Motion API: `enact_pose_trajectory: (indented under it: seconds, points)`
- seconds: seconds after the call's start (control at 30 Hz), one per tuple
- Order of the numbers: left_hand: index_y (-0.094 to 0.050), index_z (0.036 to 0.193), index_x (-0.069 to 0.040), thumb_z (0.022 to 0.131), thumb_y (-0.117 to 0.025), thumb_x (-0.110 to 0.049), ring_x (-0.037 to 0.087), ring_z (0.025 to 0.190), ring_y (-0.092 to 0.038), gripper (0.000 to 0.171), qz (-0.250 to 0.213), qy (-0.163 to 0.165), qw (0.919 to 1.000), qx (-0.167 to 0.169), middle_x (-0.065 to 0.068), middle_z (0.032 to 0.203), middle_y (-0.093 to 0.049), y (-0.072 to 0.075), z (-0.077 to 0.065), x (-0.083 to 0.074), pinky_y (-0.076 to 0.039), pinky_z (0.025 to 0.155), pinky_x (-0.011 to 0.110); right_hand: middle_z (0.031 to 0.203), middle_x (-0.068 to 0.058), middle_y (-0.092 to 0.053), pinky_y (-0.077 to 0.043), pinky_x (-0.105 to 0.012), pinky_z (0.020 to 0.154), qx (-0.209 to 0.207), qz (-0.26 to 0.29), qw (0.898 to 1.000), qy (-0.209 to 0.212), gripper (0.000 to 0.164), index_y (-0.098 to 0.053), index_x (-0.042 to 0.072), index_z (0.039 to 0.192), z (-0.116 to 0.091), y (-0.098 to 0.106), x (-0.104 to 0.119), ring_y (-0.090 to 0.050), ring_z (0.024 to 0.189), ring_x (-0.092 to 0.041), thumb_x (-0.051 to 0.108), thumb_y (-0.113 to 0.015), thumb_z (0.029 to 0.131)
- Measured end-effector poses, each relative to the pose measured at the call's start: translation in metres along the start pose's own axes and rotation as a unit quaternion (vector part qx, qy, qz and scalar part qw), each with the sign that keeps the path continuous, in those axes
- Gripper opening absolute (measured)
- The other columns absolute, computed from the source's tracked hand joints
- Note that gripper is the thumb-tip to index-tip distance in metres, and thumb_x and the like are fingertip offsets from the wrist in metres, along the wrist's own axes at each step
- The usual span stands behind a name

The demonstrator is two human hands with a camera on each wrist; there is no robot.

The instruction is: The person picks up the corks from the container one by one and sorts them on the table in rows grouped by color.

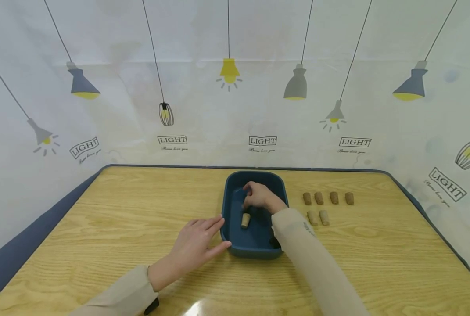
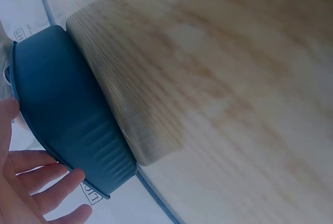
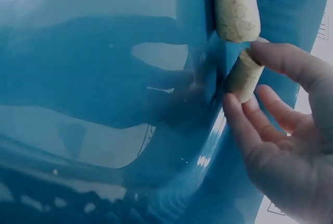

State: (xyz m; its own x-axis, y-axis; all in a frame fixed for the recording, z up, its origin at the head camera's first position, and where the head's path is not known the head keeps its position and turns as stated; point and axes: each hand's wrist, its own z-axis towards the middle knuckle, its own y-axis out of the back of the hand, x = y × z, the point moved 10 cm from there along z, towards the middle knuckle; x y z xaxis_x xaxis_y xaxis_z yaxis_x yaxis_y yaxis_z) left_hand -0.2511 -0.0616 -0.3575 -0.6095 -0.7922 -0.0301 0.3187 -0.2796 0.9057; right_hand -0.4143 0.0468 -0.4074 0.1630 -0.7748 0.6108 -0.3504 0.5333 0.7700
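Note:
A deep blue rectangular basin (image 1: pixel 254 252) stands on the wooden table. My right hand (image 1: pixel 260 196) reaches inside it, near the far left. The right wrist view has the thumb and fingers of that hand pinching a pale cork (image 3: pixel 243 76) by the basin's wall. A second pale cork (image 1: pixel 245 220) lies on the basin floor, closer to me. With its fingers spread, my left hand (image 1: pixel 193 241) touches the basin's left rim; the left wrist view has these fingers along the rim's edge (image 2: pixel 39 143).
Right of the basin, several darker brown corks (image 1: pixel 334 198) stand in a row on the table (image 1: pixel 377 254). Two pale corks (image 1: pixel 324 217) sit in front of them, partly beside my right sleeve (image 1: pixel 317 259). A lamp-patterned white backdrop (image 1: pixel 203 101) surrounds the table.

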Motion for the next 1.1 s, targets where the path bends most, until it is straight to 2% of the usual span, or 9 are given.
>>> enact_pose_trajectory:
  seconds: [0.2,0.4,0.6,0.9,1.1]
  points:
    - [-0.058,0.118,-0.006,0.084,-0.045,-0.055,0.020,0.100,-0.054,0.061,-0.001,0.003,0.9999,0.011,0.005,0.120,-0.054,0.000,0.001,0.000,-0.042,0.084,0.039,0.095,-0.007,-0.056,-0.044,-0.035,0.075,0.000,0.046,0.997,0.054,0.045,-0.050,0.002,0.117,-0.001,0.009,0.014,-0.054,0.084,-0.020,0.009,-0.065,0.075]
    - [-0.059,0.117,-0.005,0.084,-0.046,-0.054,0.021,0.099,-0.055,0.060,-0.001,-0.001,1.0000,0.006,0.006,0.119,-0.054,0.001,0.001,-0.001,-0.042,0.083,0.039,0.100,-0.009,-0.055,-0.044,-0.035,0.078,0.005,0.055,0.992,0.111,0.044,-0.050,0.001,0.117,-0.006,0.024,0.034,-0.053,0.090,-0.021,0.011,-0.066,0.077]
    - [-0.059,0.117,-0.006,0.084,-0.047,-0.055,0.021,0.097,-0.055,0.061,0.004,-0.001,1.0000,0.007,0.006,0.119,-0.054,0.001,0.000,-0.001,-0.043,0.081,0.040,0.103,-0.013,-0.054,-0.044,-0.034,0.078,0.016,0.070,0.986,0.149,0.044,-0.048,-0.002,0.118,-0.015,0.041,0.050,-0.052,0.092,-0.023,0.009,-0.064,0.079]
    - [-0.059,0.117,-0.006,0.083,-0.048,-0.054,0.020,0.098,-0.055,0.059,0.003,0.000,1.0000,0.009,0.005,0.119,-0.054,0.002,0.000,-0.001,-0.043,0.082,0.039,0.105,-0.013,-0.054,-0.043,-0.035,0.082,0.022,0.040,0.985,0.164,0.042,-0.049,0.000,0.117,-0.030,0.058,0.056,-0.053,0.094,-0.023,0.010,-0.065,0.079]
    - [-0.058,0.118,-0.006,0.084,-0.046,-0.055,0.020,0.099,-0.055,0.061,0.004,0.003,0.9999,0.013,0.005,0.120,-0.053,0.001,0.000,0.000,-0.042,0.083,0.039,0.102,-0.012,-0.055,-0.044,-0.034,0.079,0.026,0.019,0.981,0.193,0.040,-0.050,0.001,0.115,-0.046,0.065,0.050,-0.053,0.092,-0.023,0.008,-0.066,0.078]
